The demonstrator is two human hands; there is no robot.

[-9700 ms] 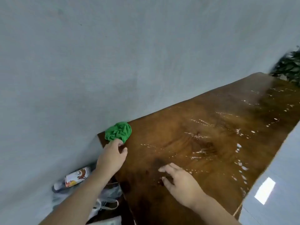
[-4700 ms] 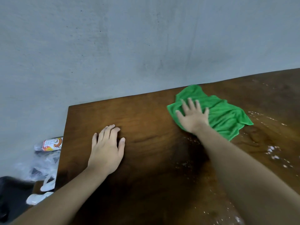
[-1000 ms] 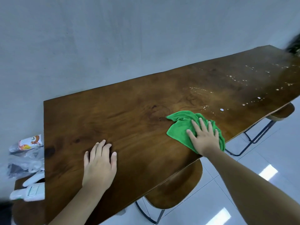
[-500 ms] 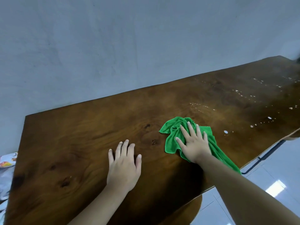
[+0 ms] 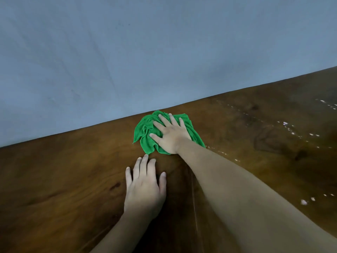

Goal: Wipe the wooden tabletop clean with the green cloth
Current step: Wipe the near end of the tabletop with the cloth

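The green cloth (image 5: 145,133) lies bunched on the dark wooden tabletop (image 5: 63,170), close to the table's far edge by the wall. My right hand (image 5: 170,135) presses flat on the cloth with fingers spread, arm stretched across the wood. My left hand (image 5: 145,187) rests palm down on the bare wood just in front of the cloth, fingers slightly apart, holding nothing. White specks and streaks (image 5: 288,127) dot the tabletop to the right of the cloth.
A plain grey wall (image 5: 145,52) runs directly behind the table's far edge. More white crumbs (image 5: 304,201) lie near the right side of the wood. The tabletop stretches left and right out of view.
My right hand has pushed the green cloth away from the near edge to the far edge by the wall. My left hand stays flat on the wood. The view has tilted closer to the table.
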